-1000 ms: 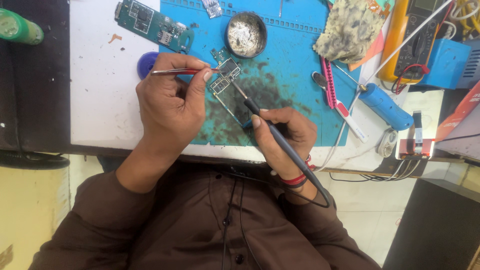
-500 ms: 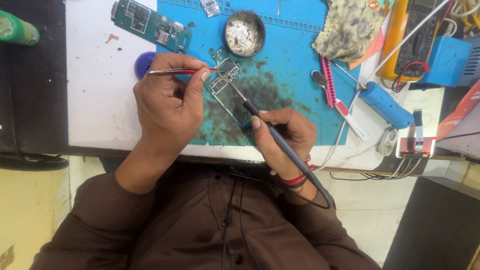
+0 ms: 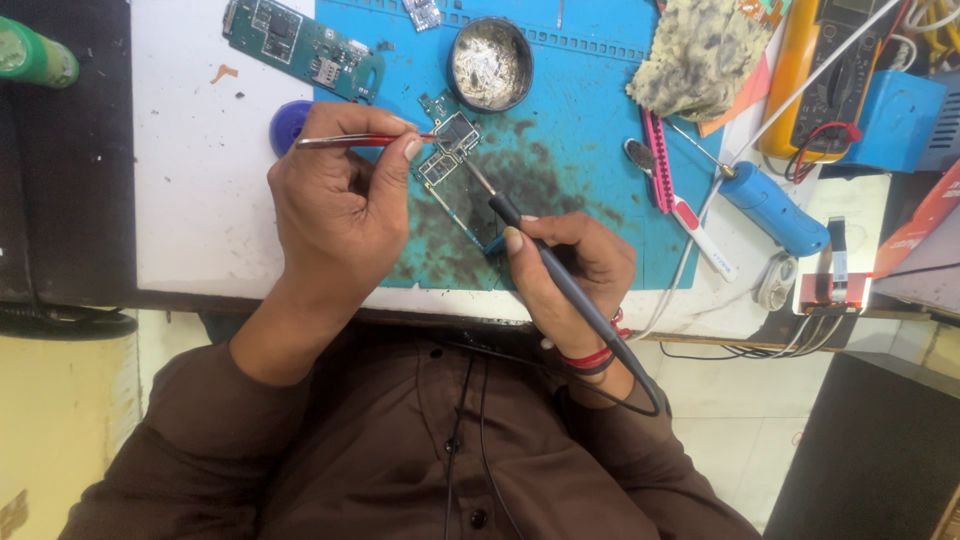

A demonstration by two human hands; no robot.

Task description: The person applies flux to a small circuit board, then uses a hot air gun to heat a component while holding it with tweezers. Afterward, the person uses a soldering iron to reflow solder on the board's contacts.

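Circuit board (image 3: 452,158), centre frame on blue mat (image 3: 590,130): thin, light, rigid, fragile, best held by edges. Left hand (image 3: 335,215) pinches tweezers (image 3: 355,141) shut; right hand (image 3: 575,270) grips soldering iron (image 3: 560,275) pen-style, tip at board

We find the mat (image 3: 590,140) crowded at twelve o'clock — the round tin (image 3: 489,63) sits just beyond the small circuit board (image 3: 452,150), the green board (image 3: 300,45) at eleven. At three o'clock the pink tool (image 3: 672,190) and blue handle (image 3: 772,207) bar passage — bare white tabletop (image 3: 195,190) lies open at nine.
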